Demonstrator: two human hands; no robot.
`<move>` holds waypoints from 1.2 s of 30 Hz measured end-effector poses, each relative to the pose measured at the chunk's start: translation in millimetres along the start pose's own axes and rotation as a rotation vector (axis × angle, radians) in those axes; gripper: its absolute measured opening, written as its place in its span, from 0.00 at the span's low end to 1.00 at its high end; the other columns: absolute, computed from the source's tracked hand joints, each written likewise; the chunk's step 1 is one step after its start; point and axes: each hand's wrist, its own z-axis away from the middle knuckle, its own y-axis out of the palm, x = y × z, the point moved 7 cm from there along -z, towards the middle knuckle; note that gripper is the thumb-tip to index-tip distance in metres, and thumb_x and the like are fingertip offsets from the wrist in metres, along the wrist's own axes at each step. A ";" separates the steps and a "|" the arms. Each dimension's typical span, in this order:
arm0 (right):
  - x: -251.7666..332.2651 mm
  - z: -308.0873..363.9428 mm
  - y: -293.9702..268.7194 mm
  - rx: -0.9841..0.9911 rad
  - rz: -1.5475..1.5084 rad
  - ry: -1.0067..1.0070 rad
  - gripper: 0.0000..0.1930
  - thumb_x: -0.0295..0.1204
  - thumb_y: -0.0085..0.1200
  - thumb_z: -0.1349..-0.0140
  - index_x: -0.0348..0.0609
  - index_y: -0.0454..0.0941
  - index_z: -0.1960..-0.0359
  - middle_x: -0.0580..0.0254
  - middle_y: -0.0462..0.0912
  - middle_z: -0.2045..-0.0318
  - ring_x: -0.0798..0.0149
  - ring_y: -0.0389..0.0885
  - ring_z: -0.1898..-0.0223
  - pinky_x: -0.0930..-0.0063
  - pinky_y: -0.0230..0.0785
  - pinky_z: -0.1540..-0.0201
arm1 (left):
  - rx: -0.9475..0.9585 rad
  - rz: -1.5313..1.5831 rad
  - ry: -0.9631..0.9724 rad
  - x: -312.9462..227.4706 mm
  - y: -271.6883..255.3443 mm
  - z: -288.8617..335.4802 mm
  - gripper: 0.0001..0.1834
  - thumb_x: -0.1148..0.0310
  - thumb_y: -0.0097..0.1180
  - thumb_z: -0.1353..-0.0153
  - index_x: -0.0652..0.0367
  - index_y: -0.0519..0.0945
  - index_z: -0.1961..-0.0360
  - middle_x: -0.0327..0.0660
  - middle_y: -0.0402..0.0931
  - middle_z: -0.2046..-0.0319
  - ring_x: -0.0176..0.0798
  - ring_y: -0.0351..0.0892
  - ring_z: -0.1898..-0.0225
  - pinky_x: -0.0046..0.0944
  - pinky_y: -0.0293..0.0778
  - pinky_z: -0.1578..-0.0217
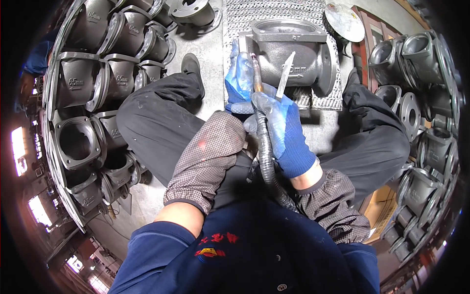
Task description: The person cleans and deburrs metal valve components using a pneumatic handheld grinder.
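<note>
grey flanged casting (273, 56): on mesh mat (274, 9), lower left hidden by gloves. right hand (286, 130): gripping pale pointed strip (286, 76), butt concealed; ribbed hose (266, 149) alongside. left hand (239, 81): partly hidden, grip cannot be told.

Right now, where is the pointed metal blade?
In the head view, above and right of centre, the pointed metal blade juts from the right hand, in front of the grey casting.
</note>
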 end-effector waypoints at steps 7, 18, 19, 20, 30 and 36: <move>2.2 4.1 0.6 0.047 0.051 -0.003 0.20 0.30 0.46 0.38 0.31 0.66 0.46 0.50 0.82 0.72 0.68 0.76 0.85 0.81 0.70 0.83 | 0.013 0.017 0.008 -2.2 0.2 0.5 0.27 0.54 0.38 0.33 0.63 0.61 0.41 0.45 0.68 0.52 0.35 0.71 0.56 0.32 0.69 0.57; 4.0 13.6 4.9 0.046 -0.034 0.017 0.18 0.33 0.43 0.38 0.32 0.69 0.51 0.56 0.80 0.74 0.72 0.74 0.83 0.83 0.67 0.80 | 0.009 -0.003 -0.009 -1.9 -1.4 18.6 0.26 0.57 0.37 0.32 0.63 0.58 0.38 0.47 0.66 0.48 0.36 0.70 0.53 0.32 0.68 0.54; 7.0 19.2 5.9 0.031 -0.001 0.004 0.18 0.35 0.42 0.37 0.33 0.71 0.52 0.62 0.79 0.77 0.76 0.71 0.82 0.86 0.62 0.81 | 0.014 0.002 -0.012 -2.8 1.5 20.5 0.26 0.58 0.37 0.32 0.63 0.57 0.38 0.47 0.66 0.48 0.37 0.70 0.53 0.32 0.68 0.54; 8.7 23.4 7.8 -0.030 -0.099 0.006 0.18 0.36 0.42 0.37 0.34 0.72 0.56 0.62 0.78 0.78 0.76 0.70 0.83 0.86 0.61 0.81 | 0.018 0.006 -0.009 -4.5 4.0 19.8 0.26 0.58 0.37 0.32 0.63 0.57 0.38 0.47 0.66 0.48 0.37 0.70 0.53 0.32 0.68 0.54; 3.2 18.5 7.8 -0.029 -0.070 -0.033 0.17 0.36 0.43 0.38 0.35 0.72 0.55 0.60 0.81 0.72 0.76 0.69 0.82 0.85 0.62 0.80 | 0.046 0.043 -0.005 3.3 4.1 19.4 0.26 0.61 0.36 0.31 0.63 0.54 0.36 0.49 0.64 0.45 0.38 0.69 0.50 0.33 0.68 0.51; 20.7 44.5 -20.3 0.171 0.142 0.053 0.17 0.33 0.44 0.37 0.33 0.70 0.52 0.52 0.82 0.65 0.77 0.71 0.82 0.89 0.62 0.81 | 0.083 0.049 -0.010 6.3 7.1 22.5 0.26 0.63 0.36 0.31 0.63 0.52 0.35 0.50 0.62 0.43 0.38 0.68 0.49 0.33 0.67 0.49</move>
